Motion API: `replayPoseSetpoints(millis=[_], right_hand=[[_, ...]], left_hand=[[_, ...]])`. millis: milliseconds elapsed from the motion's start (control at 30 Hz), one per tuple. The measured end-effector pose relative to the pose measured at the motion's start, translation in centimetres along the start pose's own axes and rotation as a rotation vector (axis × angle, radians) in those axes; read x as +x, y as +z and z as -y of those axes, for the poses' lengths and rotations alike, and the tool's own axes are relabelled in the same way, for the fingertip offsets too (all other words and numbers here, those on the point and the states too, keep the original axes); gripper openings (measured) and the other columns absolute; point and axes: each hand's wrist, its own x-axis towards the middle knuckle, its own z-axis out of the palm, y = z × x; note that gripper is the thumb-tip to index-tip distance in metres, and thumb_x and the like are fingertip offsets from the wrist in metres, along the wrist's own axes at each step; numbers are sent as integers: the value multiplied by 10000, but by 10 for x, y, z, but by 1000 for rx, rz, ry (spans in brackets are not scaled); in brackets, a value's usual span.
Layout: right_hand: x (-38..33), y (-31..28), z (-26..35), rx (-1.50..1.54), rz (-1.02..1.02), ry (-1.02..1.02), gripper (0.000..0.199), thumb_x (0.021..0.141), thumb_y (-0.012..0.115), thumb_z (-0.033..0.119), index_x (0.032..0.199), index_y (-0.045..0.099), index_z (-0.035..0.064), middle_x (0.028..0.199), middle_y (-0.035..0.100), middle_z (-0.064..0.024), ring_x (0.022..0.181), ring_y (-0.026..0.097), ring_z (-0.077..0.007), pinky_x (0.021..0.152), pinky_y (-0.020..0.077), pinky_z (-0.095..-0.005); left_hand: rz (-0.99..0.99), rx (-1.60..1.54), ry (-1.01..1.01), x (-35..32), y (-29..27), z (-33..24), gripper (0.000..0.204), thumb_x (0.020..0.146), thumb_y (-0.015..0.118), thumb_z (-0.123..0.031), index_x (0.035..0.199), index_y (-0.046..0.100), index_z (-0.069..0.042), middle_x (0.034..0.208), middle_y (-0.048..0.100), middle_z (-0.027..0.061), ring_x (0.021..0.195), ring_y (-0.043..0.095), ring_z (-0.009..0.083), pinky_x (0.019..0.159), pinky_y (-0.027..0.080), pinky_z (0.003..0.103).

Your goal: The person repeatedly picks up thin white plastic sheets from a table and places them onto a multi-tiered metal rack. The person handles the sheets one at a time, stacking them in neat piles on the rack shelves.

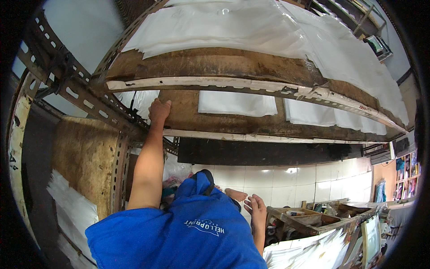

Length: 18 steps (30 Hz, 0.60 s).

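Note:
My left hand [160, 110] reaches in under the upper shelf, at the right edge of a stack of shiny white sheets [139, 101] on the lower wooden shelf [181, 107]. Its fingers look curled, and their tips are hidden, so what they hold does not show. Down by my right side hangs my right hand [255, 206], holding nothing, with its fingers apart. Farther right along the lower shelf lie a flat white stack [237, 103] and another spread of white sheets [331, 115].
Perforated metal posts [85, 102] frame the rack at left. The upper shelf's taped front edge [215, 82] hangs over my left hand, with piled white sheets [224, 27] above. A cluttered wooden table [309, 219] stands at lower right, beside the tiled floor [284, 184].

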Motion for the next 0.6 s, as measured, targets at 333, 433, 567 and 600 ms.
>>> replayPoseSetpoints(millis=[333,433,567,600], right_hand=[[9,8,-9,-61,65,-11,394,957,537,192,1261,470,-50,1136,598,-145,977,624,-206,825,531,-320],[5,7,-11,-47,62,7,395,957,539,194,1261,473,-48,1137,599,-148,976,624,-206,826,532,-319],[2,3,-15,-66,51,24,399,956,541,200,1263,474,-46,1143,596,-155,976,624,-209,831,530,-319],[1,3,-14,-78,44,28,400,956,542,201,1263,474,-46,1146,594,-157,976,624,-209,832,529,-319]], left_hand=[[-40,-50,-25,-12,-2,6,621,781,657,-398,1203,536,40,1280,495,239,1191,473,404,989,402,503],[-78,-69,35,-6,6,15,605,785,661,-387,1198,542,39,1284,485,256,1204,462,410,992,395,512],[-304,-12,209,-29,16,12,558,801,651,-331,1210,534,31,1312,447,282,1245,409,424,1022,335,559],[-380,22,260,-46,18,4,541,808,644,-307,1215,529,29,1318,437,287,1253,396,428,1030,317,571]])
